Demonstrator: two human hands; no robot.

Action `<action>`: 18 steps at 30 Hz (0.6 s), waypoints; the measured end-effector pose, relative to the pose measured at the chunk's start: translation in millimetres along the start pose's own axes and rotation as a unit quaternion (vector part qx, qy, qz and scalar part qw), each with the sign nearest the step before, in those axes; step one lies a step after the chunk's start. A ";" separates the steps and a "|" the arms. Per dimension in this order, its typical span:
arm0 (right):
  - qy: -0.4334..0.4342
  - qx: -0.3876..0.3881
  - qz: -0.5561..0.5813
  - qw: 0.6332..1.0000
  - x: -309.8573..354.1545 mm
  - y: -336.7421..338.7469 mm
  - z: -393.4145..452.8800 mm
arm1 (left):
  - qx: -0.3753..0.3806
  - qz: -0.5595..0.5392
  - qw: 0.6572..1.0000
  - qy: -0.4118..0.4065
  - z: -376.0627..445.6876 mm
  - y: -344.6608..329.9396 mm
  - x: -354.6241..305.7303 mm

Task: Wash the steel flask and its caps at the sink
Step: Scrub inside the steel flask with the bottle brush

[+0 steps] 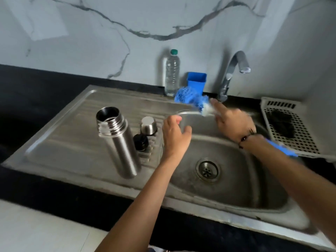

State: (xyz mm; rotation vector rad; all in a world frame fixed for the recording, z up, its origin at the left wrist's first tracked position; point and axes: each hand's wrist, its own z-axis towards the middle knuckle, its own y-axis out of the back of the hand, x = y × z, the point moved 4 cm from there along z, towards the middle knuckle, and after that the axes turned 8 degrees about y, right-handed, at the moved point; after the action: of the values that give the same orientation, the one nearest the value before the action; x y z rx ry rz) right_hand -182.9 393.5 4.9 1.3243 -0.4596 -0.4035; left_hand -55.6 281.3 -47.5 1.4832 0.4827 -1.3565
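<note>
The open steel flask (118,140) stands upright on the sink's drainboard (60,135). Right of it sit the steel outer cap (148,125) and, in front of that, the black inner cap (140,140). My left hand (174,135) hovers over the basin's left rim, just right of the caps, fingers loosely curled and holding nothing. My right hand (234,124) grips a bottle brush above the back of the basin. Its blurred blue-and-white bristle head (200,104) points left and its blue handle end (283,150) sticks out behind my wrist.
The steel basin (236,188) with its drain (208,169) lies under my arms. A curved tap (236,66), a blue holder (197,80) and a plastic water bottle (171,73) stand at the back. A white perforated basket (298,142) holding a dark scrubber sits right.
</note>
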 end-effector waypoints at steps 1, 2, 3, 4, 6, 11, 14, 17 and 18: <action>0.015 0.001 -0.058 0.998 -2.2 17.0 7.8 | 0.014 -0.011 1.000 0.018 9.0 -7.7 -5.8; 0.028 0.003 -0.108 0.994 -3.2 32.8 16.1 | 0.020 -0.022 0.999 0.031 18.1 -14.6 -12.1; 0.044 0.003 -0.149 0.988 -2.2 46.1 25.4 | 0.019 -0.033 0.998 0.043 27.0 -20.1 -17.9; 0.056 -0.002 -0.185 0.981 -1.6 59.3 33.9 | 0.019 -0.046 0.997 0.055 36.7 -27.0 -24.2; 0.070 -0.015 -0.240 0.968 0.7 81.2 54.8 | 0.022 -0.073 0.994 0.072 55.8 -39.6 -35.6; 0.085 0.066 -0.326 0.939 -1.3 110.7 121.9 | 0.042 -0.060 0.993 0.097 96.0 -61.1 -53.2; 0.078 0.133 -0.355 0.922 -8.0 101.9 158.1 | 0.055 -0.059 0.990 0.113 114.2 -67.5 -54.0; 0.072 0.177 -0.360 0.913 -14.5 84.1 187.4 | 0.054 -0.068 0.988 0.125 127.7 -72.0 -49.8; 0.072 0.186 -0.360 0.911 -16.4 78.1 195.1 | 0.054 -0.070 0.988 0.128 130.2 -73.1 -48.0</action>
State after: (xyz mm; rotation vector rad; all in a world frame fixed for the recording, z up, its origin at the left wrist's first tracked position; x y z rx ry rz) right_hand -299.8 256.9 115.0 1.8711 0.1100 -0.8510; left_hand -193.3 214.4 -13.1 1.7514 0.6960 -1.3223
